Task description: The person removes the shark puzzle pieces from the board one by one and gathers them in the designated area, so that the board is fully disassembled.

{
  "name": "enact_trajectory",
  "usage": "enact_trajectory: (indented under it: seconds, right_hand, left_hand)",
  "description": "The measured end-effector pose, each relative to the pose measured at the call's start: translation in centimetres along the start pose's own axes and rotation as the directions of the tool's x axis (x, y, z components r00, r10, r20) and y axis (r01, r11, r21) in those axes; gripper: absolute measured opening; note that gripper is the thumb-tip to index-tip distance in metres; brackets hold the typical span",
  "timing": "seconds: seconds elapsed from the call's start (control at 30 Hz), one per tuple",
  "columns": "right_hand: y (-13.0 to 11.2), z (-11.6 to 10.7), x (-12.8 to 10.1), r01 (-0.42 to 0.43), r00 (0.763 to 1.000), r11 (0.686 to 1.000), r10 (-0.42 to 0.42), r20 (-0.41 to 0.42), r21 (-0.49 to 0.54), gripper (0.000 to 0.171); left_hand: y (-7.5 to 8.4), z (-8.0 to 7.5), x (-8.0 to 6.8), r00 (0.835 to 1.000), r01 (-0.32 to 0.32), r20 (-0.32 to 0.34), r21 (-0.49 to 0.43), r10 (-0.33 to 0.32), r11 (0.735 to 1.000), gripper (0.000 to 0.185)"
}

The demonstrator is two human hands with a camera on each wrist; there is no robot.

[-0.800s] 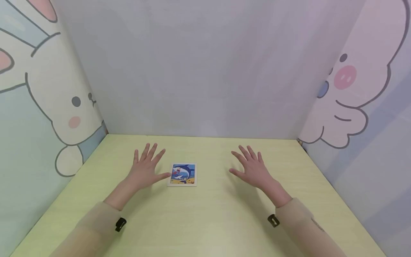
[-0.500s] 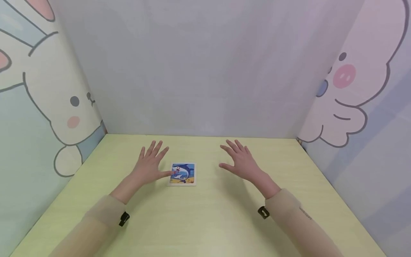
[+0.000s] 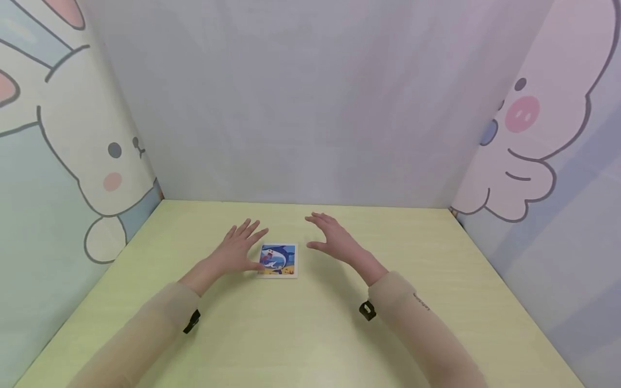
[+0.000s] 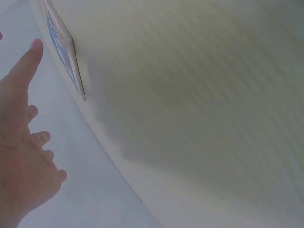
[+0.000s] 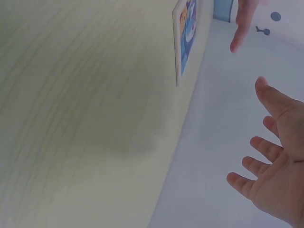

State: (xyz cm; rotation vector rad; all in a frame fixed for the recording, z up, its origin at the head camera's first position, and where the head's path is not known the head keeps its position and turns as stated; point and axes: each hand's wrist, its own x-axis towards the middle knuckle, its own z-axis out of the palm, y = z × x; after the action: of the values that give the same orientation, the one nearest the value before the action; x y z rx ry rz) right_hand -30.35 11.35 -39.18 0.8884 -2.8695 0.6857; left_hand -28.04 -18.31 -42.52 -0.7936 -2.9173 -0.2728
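Observation:
A square picture puzzle with a white border lies flat on the table; its picture shows a blue and white sea animal over yellow sand. Just left of it hovers my left hand, fingers spread, the thumb overlapping the puzzle's left edge in the head view. My right hand hangs to the right of the puzzle with thumb and fingers apart and nothing in it. Both wrist views show the puzzle's edge on the table below the hands, with the left fingertips also visible in the right wrist view.
The pale yellow-green table ends at a grey cloth wall behind. Side panels carry a cartoon rabbit at left and a cartoon pig at right. A small black clip hangs at the right sleeve cuff.
My right hand has moved left, close to the puzzle's right side. The left hand has shifted slightly right. The puzzle stays in place on the table.

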Motion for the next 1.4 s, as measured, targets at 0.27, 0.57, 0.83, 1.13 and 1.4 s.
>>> enact_trajectory:
  seconds: [0.27, 0.57, 0.83, 1.13, 1.4]
  right_hand:
    - [-0.5, 2.8, 1.8, -0.014, 0.998, 0.998, 0.011, 0.058, 0.055, 0.060]
    - [-0.2, 4.9, 3.2, -0.038, 0.987, 0.997, 0.026, 0.159, 0.071, 0.046]
    - [0.3, 5.6, 4.5, -0.062, 0.981, 0.998, 0.055, 0.184, 0.032, 0.039]
    - [0.6, 6.3, 5.3, -0.076, 0.974, 0.997, 0.077, 0.213, -0.014, 0.028]
    - [0.4, 6.4, 5.2, -0.122, 0.972, 0.992, 0.129, 0.199, -0.043, 0.027]
  left_hand:
    - [0.0, 0.3, 1.1, 0.993, -0.018, 0.118, -0.101, 0.030, 0.995, 0.093]
    - [-0.8, 1.3, 1.8, 0.976, 0.010, 0.212, -0.281, 0.052, 0.960, 0.087]
    - [-1.0, 1.7, 2.1, 0.971, 0.006, 0.233, -0.281, 0.062, 0.960, 0.080]
    - [-1.2, 1.8, 2.6, 0.967, 0.015, 0.251, -0.245, 0.049, 0.969, 0.078]
    - [-1.0, 1.9, 2.6, 0.961, 0.018, 0.274, -0.222, 0.045, 0.975, 0.077]
